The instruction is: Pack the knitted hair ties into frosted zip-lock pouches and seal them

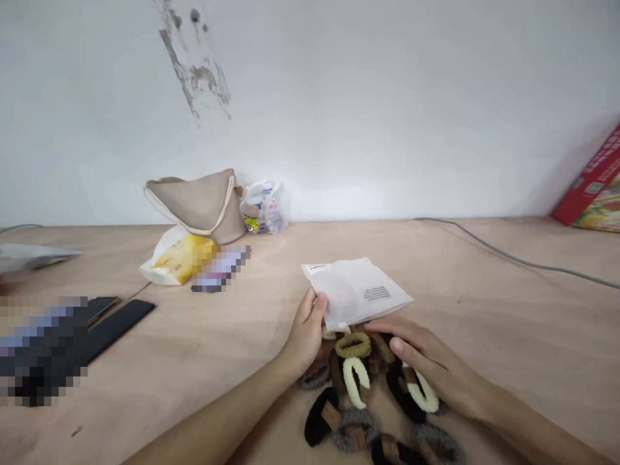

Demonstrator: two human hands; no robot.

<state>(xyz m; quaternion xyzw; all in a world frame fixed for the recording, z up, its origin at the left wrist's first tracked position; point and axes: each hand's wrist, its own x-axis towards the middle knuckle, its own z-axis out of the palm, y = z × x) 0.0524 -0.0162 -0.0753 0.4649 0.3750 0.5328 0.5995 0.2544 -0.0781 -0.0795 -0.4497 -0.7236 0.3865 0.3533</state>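
Holding the white pouch (361, 284) by its near left corner: left hand (306, 332), thumb on the upper face, fingers curled underneath, grip closed. Pouch is tilted above the table (508, 316), directly beyond a cluster of fuzzy loops; small dark print on its face, near the right side. Wall is opaque; cannot tell whether anything is inside.

Right hand (423, 352): fingers extended, thumb slightly apart, palm down over the right part of the cluster. Fingertips at the pouch's near edge; contact with pouch or loops cannot be confirmed.

Cluster, loose on the table: olive loop (353, 354) nearest the pouch, cream loop (349, 381) just below it, black loop (316, 423) with a brown tag, grey loop (358, 418) beside that. Further loops lie partly under the right hand.

Other containers: beige bag (198, 203) against the wall, contents hidden. Clear plastic bag (276, 210) beside it, holding coloured packaging, items not identifiable. Yellow-and-white pack (181, 261) in front of the beige bag. Red box (593, 187) at far right, contents not visible.
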